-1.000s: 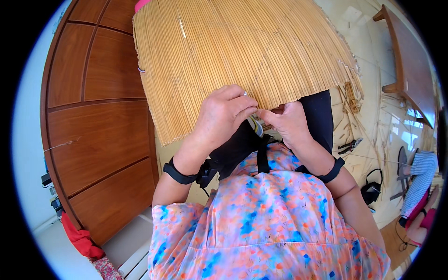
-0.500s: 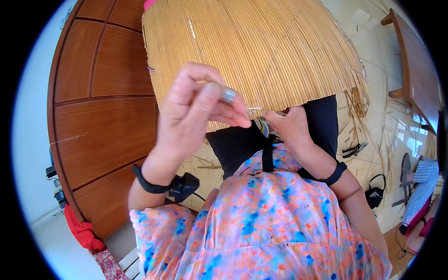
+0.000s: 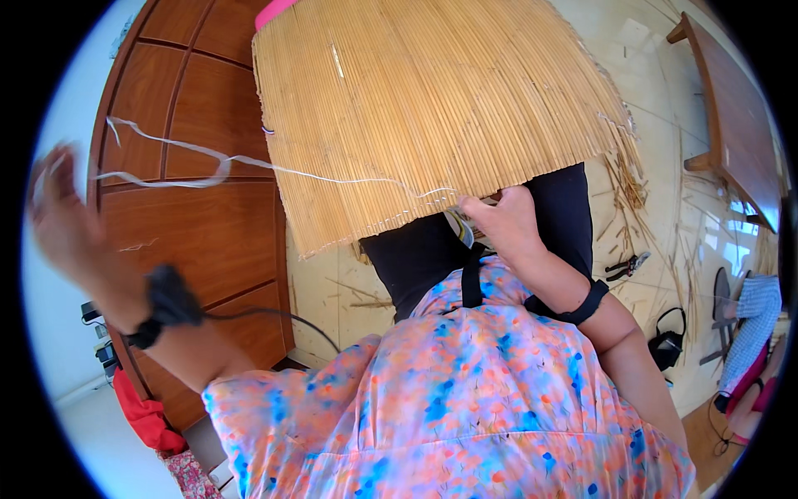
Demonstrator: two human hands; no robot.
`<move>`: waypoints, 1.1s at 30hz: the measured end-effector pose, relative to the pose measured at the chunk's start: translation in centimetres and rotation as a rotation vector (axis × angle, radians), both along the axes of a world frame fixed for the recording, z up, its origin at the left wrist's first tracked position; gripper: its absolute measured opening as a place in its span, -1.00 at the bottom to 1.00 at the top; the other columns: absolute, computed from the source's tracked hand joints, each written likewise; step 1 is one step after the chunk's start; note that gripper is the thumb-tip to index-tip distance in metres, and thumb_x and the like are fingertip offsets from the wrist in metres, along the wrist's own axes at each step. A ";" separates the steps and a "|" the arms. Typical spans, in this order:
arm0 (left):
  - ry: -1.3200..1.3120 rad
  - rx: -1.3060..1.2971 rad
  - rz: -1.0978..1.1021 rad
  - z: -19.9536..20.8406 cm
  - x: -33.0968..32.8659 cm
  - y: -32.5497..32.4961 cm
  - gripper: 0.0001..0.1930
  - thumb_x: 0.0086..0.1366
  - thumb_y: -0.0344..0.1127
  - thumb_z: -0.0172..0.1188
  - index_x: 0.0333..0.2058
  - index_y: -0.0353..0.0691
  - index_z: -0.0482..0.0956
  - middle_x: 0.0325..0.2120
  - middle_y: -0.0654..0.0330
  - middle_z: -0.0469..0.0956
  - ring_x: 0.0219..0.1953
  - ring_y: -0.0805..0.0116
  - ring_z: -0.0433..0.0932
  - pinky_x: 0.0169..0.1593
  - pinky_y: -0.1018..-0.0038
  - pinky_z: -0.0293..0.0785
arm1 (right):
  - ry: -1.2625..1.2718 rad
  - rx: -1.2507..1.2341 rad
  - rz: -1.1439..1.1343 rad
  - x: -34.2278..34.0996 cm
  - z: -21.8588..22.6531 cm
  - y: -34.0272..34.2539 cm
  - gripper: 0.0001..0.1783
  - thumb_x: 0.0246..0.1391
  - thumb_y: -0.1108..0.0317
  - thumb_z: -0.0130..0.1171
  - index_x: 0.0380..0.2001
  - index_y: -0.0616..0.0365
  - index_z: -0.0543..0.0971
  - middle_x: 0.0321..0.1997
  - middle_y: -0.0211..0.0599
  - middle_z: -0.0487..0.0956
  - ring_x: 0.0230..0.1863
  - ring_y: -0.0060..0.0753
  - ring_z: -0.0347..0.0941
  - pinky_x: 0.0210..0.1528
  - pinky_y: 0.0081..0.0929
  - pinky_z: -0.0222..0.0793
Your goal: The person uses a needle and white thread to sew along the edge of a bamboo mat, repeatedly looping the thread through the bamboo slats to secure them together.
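Observation:
A mat of thin, straw-coloured stalks (image 3: 416, 100) lies over my lap, its near edge marked by a row of short white stitches. My right hand (image 3: 509, 218) is closed on that near edge, thumb on top, with its other fingers mostly hidden underneath. From the stitches beside it, a long white thread (image 3: 332, 177) runs left across the mat and loops in the air. My left hand (image 3: 71, 224) is raised at the far left, near the thread's loose loops. Motion smears its fingers, so I cannot make out what they hold.
A brown panelled wooden cabinet (image 3: 191, 233) stands along the left. Pruning shears (image 3: 628, 266) and scattered stalks (image 3: 628, 183) lie on the tiled floor at right. Beyond them are a wooden bench (image 3: 727, 108), a black strapped object (image 3: 667, 345) and part of another person (image 3: 752, 333).
My left hand has swung from above the mat's near edge out to the far left. The white thread now stretches across the mat toward it. My right hand stays on the edge.

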State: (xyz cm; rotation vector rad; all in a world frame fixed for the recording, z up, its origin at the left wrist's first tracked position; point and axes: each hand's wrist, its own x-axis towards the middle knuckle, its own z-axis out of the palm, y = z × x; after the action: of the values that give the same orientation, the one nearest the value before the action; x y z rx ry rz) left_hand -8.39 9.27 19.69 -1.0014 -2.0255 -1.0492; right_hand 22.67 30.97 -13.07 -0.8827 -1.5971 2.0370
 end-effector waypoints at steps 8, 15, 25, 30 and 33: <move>-0.537 -0.711 -0.614 -23.4 17.0 11.4 -0.82 0.12 -0.50 0.24 -0.26 -0.32 0.55 -0.40 0.01 0.55 -0.36 0.04 0.59 -0.33 0.26 0.52 | -0.038 -0.036 0.023 0.5 0.3 0.2 -0.76 -0.14 0.44 0.25 -0.32 0.28 0.61 -0.41 -0.33 0.63 -0.41 -0.56 0.52 -0.32 -0.54 0.43; -0.344 -0.885 -0.532 -25.6 18.4 11.7 -0.81 0.13 -0.50 0.16 -0.23 -0.27 0.52 -0.35 0.00 0.50 -0.35 -0.07 0.56 -0.34 0.16 0.50 | -0.039 -0.020 0.044 0.5 0.1 0.1 -0.75 -0.12 0.47 0.27 -0.29 0.28 0.57 -0.42 -0.39 0.59 -0.41 -0.62 0.48 -0.36 -0.56 0.40; 0.279 -0.290 0.517 -10.3 3.5 7.8 -0.81 0.36 -0.21 0.14 -0.14 -0.03 0.68 -0.44 0.34 0.67 -0.38 0.60 0.63 -0.27 0.57 0.55 | -0.169 -0.017 0.065 0.1 1.2 0.1 -0.77 -0.12 0.36 0.28 -0.38 0.28 0.61 -0.50 -0.24 0.63 -0.48 -0.46 0.55 -0.35 -0.48 0.45; 0.283 -0.603 0.583 -6.4 -7.5 2.4 -0.70 0.37 -0.08 0.07 -0.04 0.01 0.63 -0.32 0.23 0.69 -0.25 0.39 0.67 -0.18 0.46 0.57 | -0.086 0.009 0.052 -0.2 0.7 -0.7 -0.75 -0.15 0.37 0.28 -0.36 0.29 0.61 -0.48 -0.21 0.64 -0.47 -0.43 0.55 -0.35 -0.46 0.46; 0.371 -0.785 0.570 -9.3 -5.0 8.4 -0.62 0.36 -0.15 0.11 0.11 -0.05 0.51 -0.30 0.09 0.65 -0.32 0.36 0.66 -0.23 0.43 0.57 | -0.113 -0.003 0.025 0.6 0.6 0.6 -0.78 -0.13 0.42 0.27 -0.36 0.31 0.60 -0.47 -0.32 0.62 -0.45 -0.59 0.50 -0.37 -0.53 0.43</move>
State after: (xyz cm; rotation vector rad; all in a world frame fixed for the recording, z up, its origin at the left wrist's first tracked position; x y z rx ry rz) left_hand -13.38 17.67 10.39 -0.7954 -2.2108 0.2474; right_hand 23.29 31.53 -12.52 -0.9997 -1.6726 2.0394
